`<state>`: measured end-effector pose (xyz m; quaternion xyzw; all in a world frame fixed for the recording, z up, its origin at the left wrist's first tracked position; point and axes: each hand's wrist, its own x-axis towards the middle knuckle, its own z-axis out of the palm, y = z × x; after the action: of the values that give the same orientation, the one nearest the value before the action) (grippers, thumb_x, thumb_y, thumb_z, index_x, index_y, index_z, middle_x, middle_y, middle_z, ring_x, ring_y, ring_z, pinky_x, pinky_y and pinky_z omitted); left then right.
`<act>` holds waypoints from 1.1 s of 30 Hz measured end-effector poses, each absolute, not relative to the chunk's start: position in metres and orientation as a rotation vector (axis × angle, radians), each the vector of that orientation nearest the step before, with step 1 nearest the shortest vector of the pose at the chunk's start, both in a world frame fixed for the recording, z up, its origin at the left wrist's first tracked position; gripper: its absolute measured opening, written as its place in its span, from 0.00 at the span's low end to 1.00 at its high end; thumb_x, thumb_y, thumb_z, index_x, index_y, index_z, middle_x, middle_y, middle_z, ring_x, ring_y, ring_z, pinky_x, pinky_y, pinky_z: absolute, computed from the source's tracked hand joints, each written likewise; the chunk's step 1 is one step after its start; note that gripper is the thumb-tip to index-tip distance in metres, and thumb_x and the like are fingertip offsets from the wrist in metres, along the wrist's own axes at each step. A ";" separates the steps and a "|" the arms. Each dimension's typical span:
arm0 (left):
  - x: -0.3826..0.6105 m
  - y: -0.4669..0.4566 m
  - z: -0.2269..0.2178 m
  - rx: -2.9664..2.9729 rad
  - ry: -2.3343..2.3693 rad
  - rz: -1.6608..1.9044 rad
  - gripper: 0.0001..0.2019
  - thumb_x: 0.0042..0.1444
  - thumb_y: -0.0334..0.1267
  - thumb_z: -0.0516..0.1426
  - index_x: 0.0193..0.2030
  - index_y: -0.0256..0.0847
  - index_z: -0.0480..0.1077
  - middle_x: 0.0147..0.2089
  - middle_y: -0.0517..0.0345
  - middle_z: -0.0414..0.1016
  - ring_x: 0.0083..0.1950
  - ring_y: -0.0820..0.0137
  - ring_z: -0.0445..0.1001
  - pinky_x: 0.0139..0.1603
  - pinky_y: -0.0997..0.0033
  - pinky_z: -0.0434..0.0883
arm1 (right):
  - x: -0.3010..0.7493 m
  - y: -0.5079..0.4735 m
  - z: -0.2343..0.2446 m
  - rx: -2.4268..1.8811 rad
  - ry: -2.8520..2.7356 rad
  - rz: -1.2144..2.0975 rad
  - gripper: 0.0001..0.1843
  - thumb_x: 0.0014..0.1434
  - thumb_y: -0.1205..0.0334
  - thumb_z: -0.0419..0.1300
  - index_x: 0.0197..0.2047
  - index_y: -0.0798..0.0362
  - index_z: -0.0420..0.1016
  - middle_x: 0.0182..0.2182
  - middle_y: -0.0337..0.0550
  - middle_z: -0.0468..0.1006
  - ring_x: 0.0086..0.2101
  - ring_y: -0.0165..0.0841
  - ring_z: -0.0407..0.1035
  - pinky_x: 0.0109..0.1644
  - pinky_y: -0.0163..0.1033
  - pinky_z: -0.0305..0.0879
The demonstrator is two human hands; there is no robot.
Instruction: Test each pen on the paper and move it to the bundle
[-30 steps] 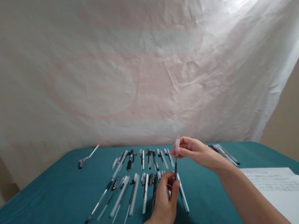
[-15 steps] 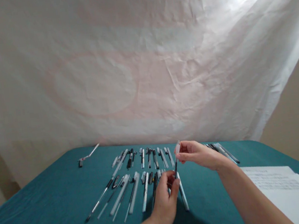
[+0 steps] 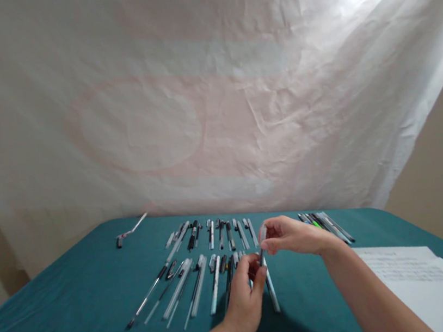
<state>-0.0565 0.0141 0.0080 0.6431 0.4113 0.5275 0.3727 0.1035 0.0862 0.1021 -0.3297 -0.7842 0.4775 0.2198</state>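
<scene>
Slim dark pen: left hand grips; lower end hidden.
Translucent plastic cap: right hand grips, partly covering.

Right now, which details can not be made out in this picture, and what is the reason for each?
Head view: the held pen's lower end, hidden by the left hand.
Head view: parts of some near-row pens, also behind the left hand.
Head view: the handwriting, too small and blurred.
Head view: the papers, left part behind the right forearm, near part cut off by the bottom edge.
</scene>
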 end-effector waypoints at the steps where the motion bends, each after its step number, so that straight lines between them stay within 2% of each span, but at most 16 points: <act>1: -0.056 0.014 0.008 1.648 1.054 1.354 0.12 0.60 0.43 0.48 0.44 0.39 0.64 0.38 0.54 0.69 0.40 0.67 0.67 0.43 0.69 0.63 | 0.104 0.087 0.102 -0.921 -2.171 1.325 0.15 0.50 0.52 0.61 0.31 0.57 0.68 0.23 0.37 0.71 0.25 0.26 0.65 0.30 0.32 0.61; 10: -0.056 0.015 0.007 1.622 1.044 1.356 0.11 0.60 0.43 0.48 0.45 0.40 0.64 0.40 0.54 0.70 0.40 0.66 0.67 0.42 0.69 0.63 | 0.103 0.089 0.097 -1.050 -2.255 1.221 0.17 0.49 0.50 0.62 0.30 0.57 0.69 0.22 0.38 0.72 0.25 0.27 0.65 0.27 0.30 0.59; 12: -0.056 0.015 0.007 1.628 1.049 1.353 0.12 0.60 0.43 0.49 0.45 0.40 0.64 0.40 0.54 0.70 0.41 0.66 0.67 0.43 0.69 0.63 | 0.105 0.088 0.100 -0.985 -2.236 1.269 0.18 0.50 0.50 0.62 0.35 0.58 0.70 0.25 0.40 0.73 0.26 0.27 0.66 0.29 0.31 0.60; 16: -0.057 0.016 0.006 1.631 1.051 1.348 0.12 0.60 0.43 0.49 0.45 0.39 0.64 0.40 0.54 0.70 0.41 0.67 0.67 0.44 0.69 0.63 | 0.112 0.087 0.109 -0.796 -2.098 1.395 0.22 0.54 0.51 0.58 0.48 0.56 0.68 0.38 0.45 0.74 0.36 0.31 0.68 0.38 0.35 0.64; 18: -0.056 0.017 0.005 1.627 1.062 1.346 0.11 0.60 0.42 0.49 0.45 0.39 0.63 0.42 0.53 0.70 0.42 0.66 0.67 0.45 0.68 0.63 | 0.114 0.089 0.112 -0.772 -2.085 1.377 0.21 0.55 0.51 0.57 0.46 0.57 0.70 0.39 0.46 0.74 0.38 0.31 0.68 0.41 0.37 0.64; 20: -0.056 0.017 0.005 1.625 1.069 1.339 0.11 0.60 0.42 0.49 0.45 0.39 0.63 0.42 0.53 0.70 0.43 0.66 0.68 0.45 0.68 0.63 | 0.115 0.091 0.111 -0.788 -2.092 1.340 0.19 0.55 0.51 0.57 0.42 0.58 0.73 0.35 0.45 0.75 0.36 0.31 0.68 0.42 0.37 0.64; 33: -0.057 0.016 0.003 1.668 1.069 1.337 0.11 0.59 0.42 0.50 0.43 0.39 0.65 0.39 0.54 0.71 0.40 0.66 0.68 0.43 0.70 0.64 | 0.111 0.088 0.111 -0.968 -2.159 1.080 0.16 0.54 0.52 0.57 0.32 0.59 0.73 0.26 0.41 0.74 0.28 0.28 0.66 0.33 0.33 0.61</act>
<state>-0.0571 0.0156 0.0028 0.6492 0.4160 0.5205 0.3669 0.1111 0.0876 0.1115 -0.3585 -0.8000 0.4003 0.2669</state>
